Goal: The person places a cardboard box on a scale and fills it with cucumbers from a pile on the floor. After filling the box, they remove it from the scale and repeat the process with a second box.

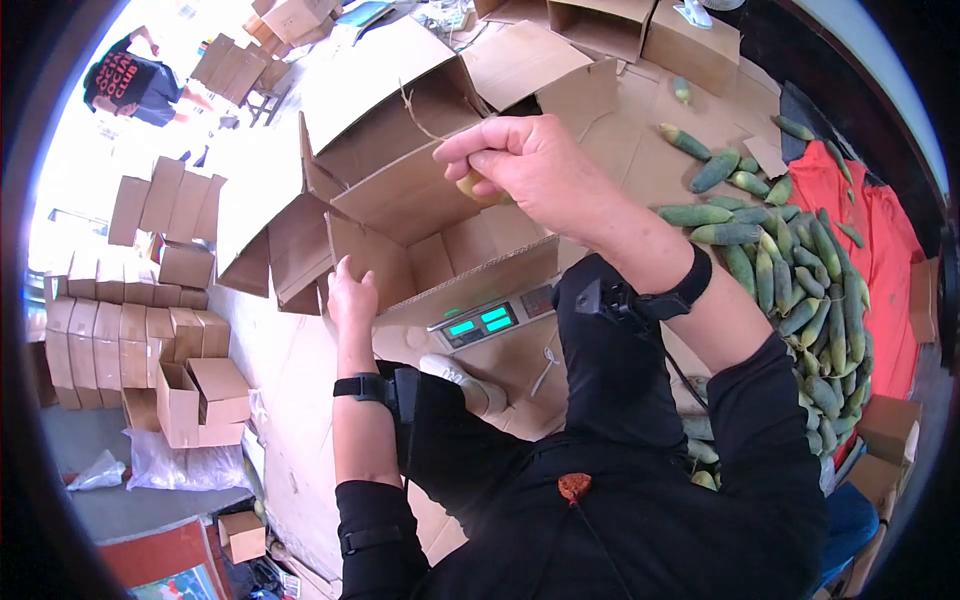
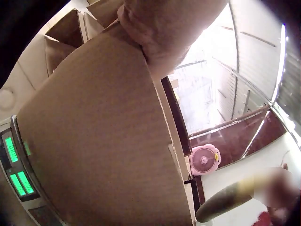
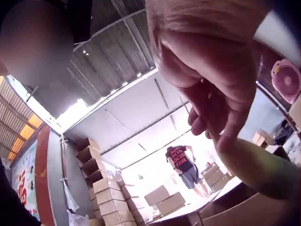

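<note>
Green cucumber (image 3: 258,168) is pinched at one end by right-hand fingers (image 3: 236,123)

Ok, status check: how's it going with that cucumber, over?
Left grip at the box's edge. Right grip pinching the cucumber by one end. Cucumber up over the open box; nothing seen in the way.

Your gourd (image 3: 263,174) goes green to pale yellow at the end you're gripping. The gourd pile (image 1: 820,300) at 3 o'clock is mixed greens, beside bright red cloth (image 1: 890,240). You've got solid black sleeves (image 1: 770,420), a plain tan box (image 2: 103,122), green-lit scale displays (image 1: 495,318), red lettering on a black T-shirt (image 1: 125,82) at 10, and, left wrist view, a pink fan (image 2: 205,160) at 4.
</note>
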Tool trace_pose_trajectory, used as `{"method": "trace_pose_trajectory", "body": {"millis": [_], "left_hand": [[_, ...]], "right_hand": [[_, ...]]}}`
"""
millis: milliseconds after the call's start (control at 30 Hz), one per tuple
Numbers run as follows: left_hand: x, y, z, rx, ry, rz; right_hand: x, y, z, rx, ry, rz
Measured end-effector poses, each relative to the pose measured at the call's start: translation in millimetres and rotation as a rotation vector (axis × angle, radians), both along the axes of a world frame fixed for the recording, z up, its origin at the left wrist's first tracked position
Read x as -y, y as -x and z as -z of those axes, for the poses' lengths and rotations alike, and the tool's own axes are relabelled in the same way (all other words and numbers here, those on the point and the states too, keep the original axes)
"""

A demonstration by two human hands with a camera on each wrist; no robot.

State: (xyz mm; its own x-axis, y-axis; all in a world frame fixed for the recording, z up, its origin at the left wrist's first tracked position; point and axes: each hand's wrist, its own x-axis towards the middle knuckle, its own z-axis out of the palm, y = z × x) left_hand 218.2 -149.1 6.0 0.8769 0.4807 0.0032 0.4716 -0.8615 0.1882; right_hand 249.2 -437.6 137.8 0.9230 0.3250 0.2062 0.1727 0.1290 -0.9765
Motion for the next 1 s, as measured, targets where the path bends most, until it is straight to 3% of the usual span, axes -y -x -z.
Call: {"method": "trace_pose_trajectory", "body": {"millis": [233,333,400,433,500,567,633,700,767,833,933,967,1000], "left_hand": [[-1,1,1,0.024,0.006,-0.004],[1,0,0,0.017,0.022,-0.023],[1,0,0,0.022,0.038,-0.028],[0,1,0,0.027,0.036,-0.034],[1,0,-1,0.024,0.059,-0.038],[3,1,0,0.033,0.056,-0.03],[4,0,-1,0.043,0.053,-0.021],[7,0,-2,0.031,0.04,-0.037],[8,1,-3,0.04,0.037,-0.043],[9,1,-4,0.046,0.034,-0.05],[9,1,-2,0.033,-0.01,-0.022],[7,0,0,0.037,-0.022,-0.011],[7,0,2,0.042,-0.035,-0.001]], "right_hand": [[3,-1,59,-0.182,-0.07,-0.063],[22,0,80,-0.105,0.13,-0.166],[41,4,87,0.084,0.394,-0.209],[52,7,87,0.089,0.392,-0.214],[77,13,83,-0.214,0.244,-0.078],[104,18,104,-0.317,0.094,0.116],[135,27,151,-0.359,0.119,0.338],[181,42,264,-0.253,0.442,0.475],[211,89,352,-0.325,0.88,0.473],[227,156,413,-0.479,1.183,0.228],[232,242,453,-0.545,1.338,-0.064],[230,256,453,-0.52,1.434,-0.33],[232,289,503,-0.196,1.571,-0.312]]}}
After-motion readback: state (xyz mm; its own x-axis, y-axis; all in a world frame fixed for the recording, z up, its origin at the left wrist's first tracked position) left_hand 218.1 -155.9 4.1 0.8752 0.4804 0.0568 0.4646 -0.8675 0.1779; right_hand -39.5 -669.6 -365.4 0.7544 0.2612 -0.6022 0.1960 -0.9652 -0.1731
